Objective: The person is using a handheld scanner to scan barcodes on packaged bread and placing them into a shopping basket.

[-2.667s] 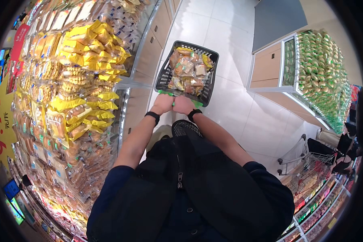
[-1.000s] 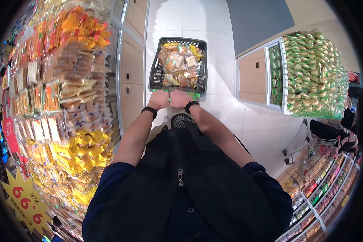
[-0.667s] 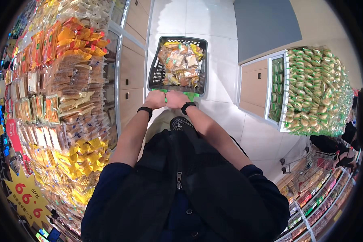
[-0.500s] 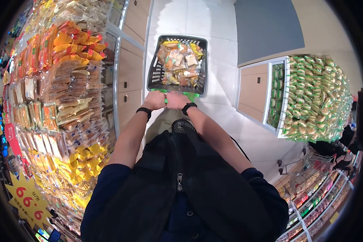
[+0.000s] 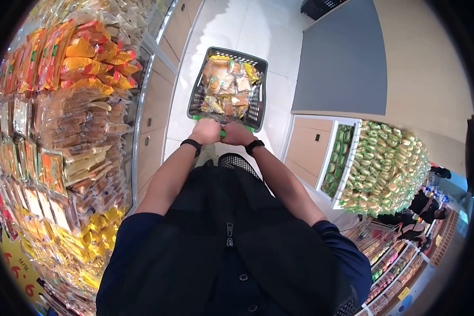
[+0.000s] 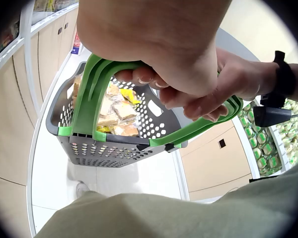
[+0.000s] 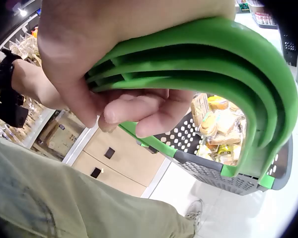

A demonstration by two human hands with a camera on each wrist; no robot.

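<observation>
Seen from the head view, a dark shopping basket (image 5: 227, 88) is held out in front of the body by its green handle (image 5: 223, 134), just beyond the knuckles. The left hand (image 5: 206, 131) and the right hand (image 5: 237, 135) are closed round the handle side by side, touching, probably so that the load of wrapped snacks (image 5: 225, 89) is shared and the basket is kept level. The long axis of the basket runs away from the grip, along the aisle, with its short near wall just past the fingers. Shelves of packaged bread (image 5: 73, 121) lie well to the left of the grip, and a bin of green packets (image 5: 387, 168) well to the right.

From the left wrist, the left hand (image 6: 159, 54) is shown curled over the handle (image 6: 97, 94), the basket (image 6: 114, 144) hanging below and ahead of it; the handle is doubled, two green bars being gathered in one grasp.

From the right wrist, the fingers (image 7: 139, 106) of the right hand (image 7: 109, 59) are wrapped under the handle (image 7: 213, 64), and the basket (image 7: 228, 168) hangs beneath the grip, open side up.
</observation>
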